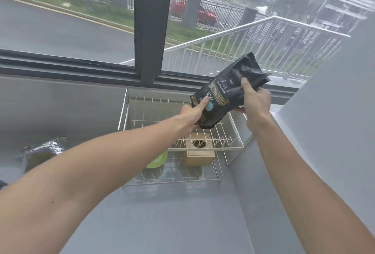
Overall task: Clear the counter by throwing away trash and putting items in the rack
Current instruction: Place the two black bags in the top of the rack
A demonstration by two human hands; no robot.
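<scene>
Both hands hold one black coffee bag (225,95) in the air above the upper tier of the wire rack (233,130). The left hand (192,115) grips the bag's lower end, its fingers (204,102) closed around the edge with the thumb pressed on the printed front near a blue round mark. The right hand (256,101) clasps the bag higher up, near its crumpled top, fingers wrapped behind and thumb in front. The bag tilts, its bottom corner lowest and nearest the rack wires; whether it touches them I cannot tell. Two hands on a soft, floppy pouch probably keep it from folding while it is steered between the upright prongs, so the step in hand looks like setting the bag into the rack.

The rack stands on the grey tabletop (162,223), against the sill below the window (81,20), in the corner by the right wall. It has two tiers. On the lower tier sit one wooden box (199,152) with a round hole in its top, and one green plate (157,160), partly hidden by the left forearm. To the left on the tabletop lies one shiny, crinkled wrapper or bag (43,150), well apart from the rack; it is too blurred to identify, but it may be trash left to clear.
</scene>
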